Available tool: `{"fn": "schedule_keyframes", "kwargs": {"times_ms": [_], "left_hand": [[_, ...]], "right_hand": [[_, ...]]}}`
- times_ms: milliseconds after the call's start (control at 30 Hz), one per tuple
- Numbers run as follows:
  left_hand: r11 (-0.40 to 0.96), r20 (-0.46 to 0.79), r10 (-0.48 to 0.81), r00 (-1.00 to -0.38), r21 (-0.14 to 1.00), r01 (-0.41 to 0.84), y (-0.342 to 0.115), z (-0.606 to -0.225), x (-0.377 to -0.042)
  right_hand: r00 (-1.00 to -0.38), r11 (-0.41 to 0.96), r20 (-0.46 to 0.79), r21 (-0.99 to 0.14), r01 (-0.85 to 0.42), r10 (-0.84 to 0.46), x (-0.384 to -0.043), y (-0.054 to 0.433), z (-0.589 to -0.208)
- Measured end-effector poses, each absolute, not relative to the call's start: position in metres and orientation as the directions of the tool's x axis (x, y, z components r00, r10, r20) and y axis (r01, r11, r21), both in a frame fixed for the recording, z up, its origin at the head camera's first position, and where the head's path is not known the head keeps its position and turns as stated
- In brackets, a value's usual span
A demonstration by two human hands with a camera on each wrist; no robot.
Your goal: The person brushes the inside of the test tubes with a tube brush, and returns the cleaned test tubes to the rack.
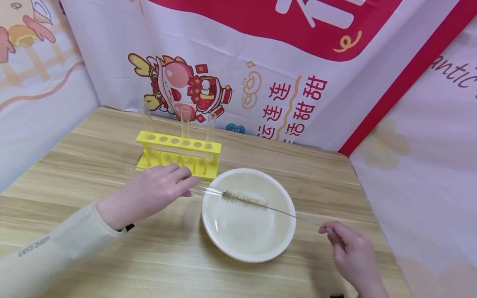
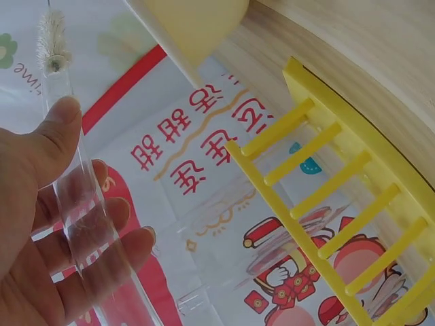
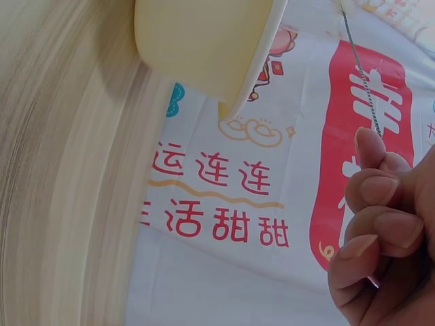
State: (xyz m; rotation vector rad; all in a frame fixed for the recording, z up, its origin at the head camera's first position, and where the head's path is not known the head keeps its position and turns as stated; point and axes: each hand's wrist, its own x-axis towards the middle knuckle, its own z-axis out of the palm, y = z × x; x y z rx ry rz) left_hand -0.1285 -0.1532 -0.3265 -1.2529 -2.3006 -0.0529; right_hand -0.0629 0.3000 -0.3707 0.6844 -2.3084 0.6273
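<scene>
Head: over the bowl [image 1: 242,238], the brush [image 1: 246,200] meets the mouth of the tube [image 1: 212,190], gripped by the left hand [image 1: 152,192]; the right hand [image 1: 355,252] pinches the wire [image 1: 283,212]. Left wrist: a hard push could slide the tube through that grip. Right wrist: force off-line may bend the thin wire.

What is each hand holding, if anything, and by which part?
The left hand holds a clear test tube near the end that meets the brush; the right hand pinches that brush by its wire handle.
</scene>
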Motion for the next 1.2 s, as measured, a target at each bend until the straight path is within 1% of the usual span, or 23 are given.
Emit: {"fn": "schedule_keyframes", "kwargs": {"times_ms": [133,367,500,600,733,833,967,1067,1200], "left_hand": [[0.570,0.463,0.773,-0.433,-0.207,0.795,-0.151,-0.326,-0.128],[0.565,0.480,0.770,-0.421,-0.205,0.799,-0.146,-0.327,-0.127],[0.557,0.498,0.767,-0.403,-0.207,0.804,-0.142,-0.327,-0.127],[0.543,0.508,0.771,-0.384,-0.210,0.813,-0.138,-0.327,-0.126],[0.529,0.508,0.780,-0.366,-0.221,0.819,-0.132,-0.328,-0.124],[0.526,0.502,0.784,-0.364,-0.227,0.820,-0.128,-0.329,-0.123],[0.524,0.490,0.791,-0.366,-0.235,0.819,-0.125,-0.329,-0.122],[0.529,0.475,0.793,-0.382,-0.227,0.818,-0.124,-0.328,-0.121],[0.534,0.460,0.793,-0.399,-0.211,0.818,-0.122,-0.327,-0.121]], "right_hand": [[-0.640,0.732,0.700,-0.249,-0.634,-0.315,-0.063,0.299,-0.369],[-0.669,0.705,0.672,-0.304,-0.641,-0.318,-0.059,0.301,-0.365],[-0.666,0.682,0.670,-0.319,-0.658,-0.329,-0.059,0.302,-0.365],[-0.661,0.667,0.662,-0.317,-0.674,-0.353,-0.060,0.301,-0.367],[-0.645,0.666,0.659,-0.284,-0.689,-0.387,-0.062,0.298,-0.370],[-0.644,0.679,0.660,-0.270,-0.683,-0.387,-0.063,0.296,-0.371],[-0.672,0.692,0.634,-0.286,-0.663,-0.382,-0.062,0.290,-0.368],[-0.685,0.702,0.617,-0.284,-0.653,-0.387,-0.062,0.284,-0.366],[-0.684,0.711,0.612,-0.266,-0.651,-0.398,-0.064,0.277,-0.363]]}}
